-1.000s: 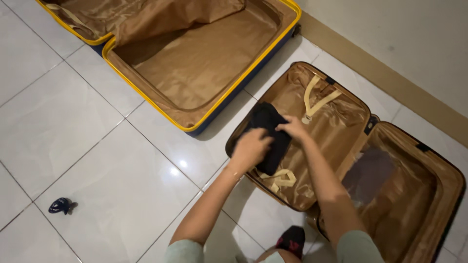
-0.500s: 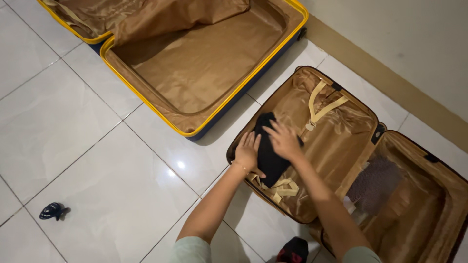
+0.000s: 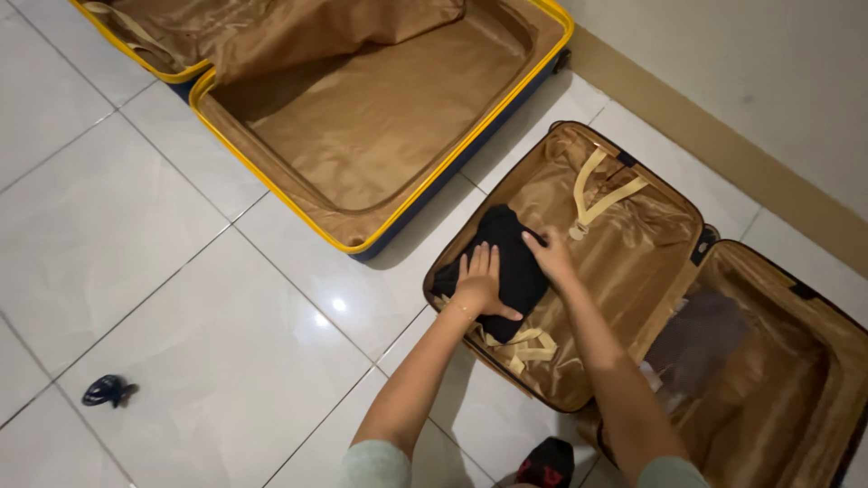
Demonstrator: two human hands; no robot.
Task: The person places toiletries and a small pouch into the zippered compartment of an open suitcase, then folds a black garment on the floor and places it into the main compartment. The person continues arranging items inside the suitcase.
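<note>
From the head camera I see my left hand (image 3: 477, 285) lying flat, fingers spread, on a folded black garment (image 3: 508, 258) inside the small brown suitcase (image 3: 633, 235). My right hand (image 3: 549, 256) presses its far edge, gripping nothing.

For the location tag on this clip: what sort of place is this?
Probably a room in a home: glossy white tiled floor, plain wall with a tan skirting strip, and two open hard-shell suitcases, one yellow-rimmed, one brown.

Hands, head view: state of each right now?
Left hand: open, palm flat on the folded black garment in the small suitcase.
Right hand: open, fingers resting on the garment's right edge.
</note>
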